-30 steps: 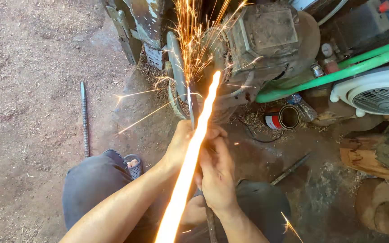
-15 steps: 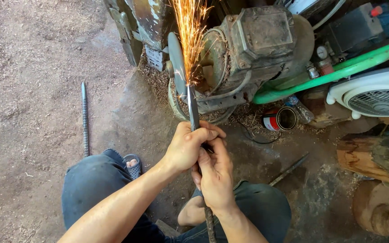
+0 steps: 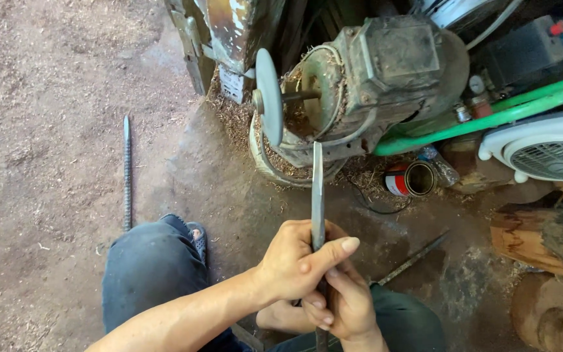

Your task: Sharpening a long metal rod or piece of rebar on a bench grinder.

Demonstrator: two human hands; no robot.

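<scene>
Ribbed bar: far to the left of my fingers I see a thin ribbed bar (image 3: 126, 173) lying flat on the dirt floor (image 3: 40, 117), well apart from both hands.

Knee: below and left of the fingers is my left knee (image 3: 151, 264) in dark trousers, with a sandal (image 3: 197, 238) just beside it.

Left hand: my left hand (image 3: 294, 267) is closed around the flat metal blade (image 3: 317, 195). The fingers (image 3: 333, 251) are pressed together and wrap across the blade, the thumb side is toward me.

Blade: the blade comes up out of the fingers and points away from me, almost straight. Its tip is above the fingers, near the lower rim of the grinder body but apart from the grinding wheel (image 3: 268, 96). The lower part goes down between both hands and out of the bottom edge.

Right hand: my right hand (image 3: 350, 303) sits just under the left one, touching it. Its fingers are curled on the lower part of the blade; how firmly they press I cannot tell, because the left hand covers them partly.

Grinding wheel: above and a little left of the fingers, on a shaft of the electric motor (image 3: 386, 72). No sparks are at it.

Rod: to the right of the fingers a thin dark rod (image 3: 415, 257) lies slanted on the ground.

Tin can: further up and right, a red and white tin can (image 3: 410, 179) lies on its side.

Fan: at far right, a white fan (image 3: 548, 150), under a green pipe (image 3: 490, 116).
</scene>
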